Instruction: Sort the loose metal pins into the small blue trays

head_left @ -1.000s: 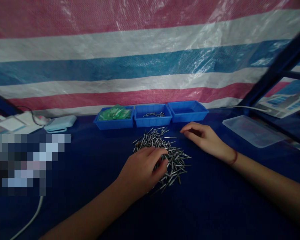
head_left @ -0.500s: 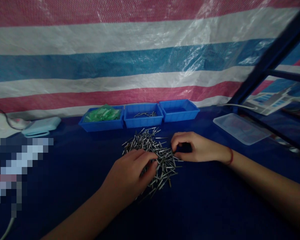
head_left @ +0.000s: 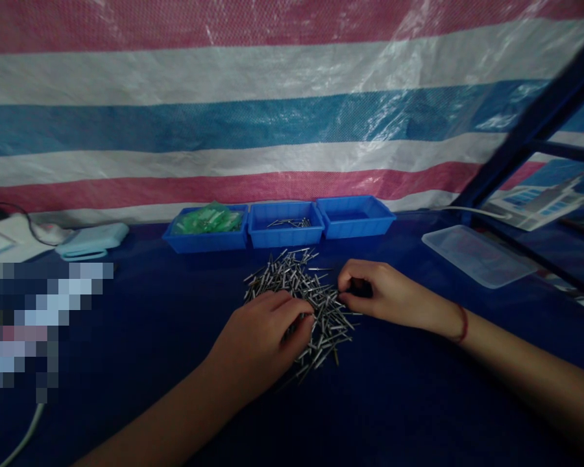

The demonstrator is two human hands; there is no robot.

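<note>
A loose heap of thin silver blind rivets [head_left: 328, 321] lies on the dark blue table. My left hand [head_left: 267, 331] rests over the heap's near left side, its thumb and index finger curled close together; whatever lies between the tips is too small to make out. At the heap's right edge, my right hand [head_left: 372, 288] pinches with thumb and index tips at the rivets. Its fingertips hide what they hold. One rivet [head_left: 320, 268] lies apart near the right hand's knuckles, and a brassy one [head_left: 336, 357] shows at the near edge.
Behind the heap stand three blue bins: the left bin [head_left: 207, 242] with green bags, the middle bin [head_left: 286, 237] with a few rivets, the right bin [head_left: 357, 227]. A clear plastic lid [head_left: 479, 256] lies right, a light blue case [head_left: 92, 241] left. A dark frame post [head_left: 516, 149] rises right.
The whole view has shifted slightly. My right thumb and index tips have come closer together. My left hand stays over the heap in nearly the same pose.
</note>
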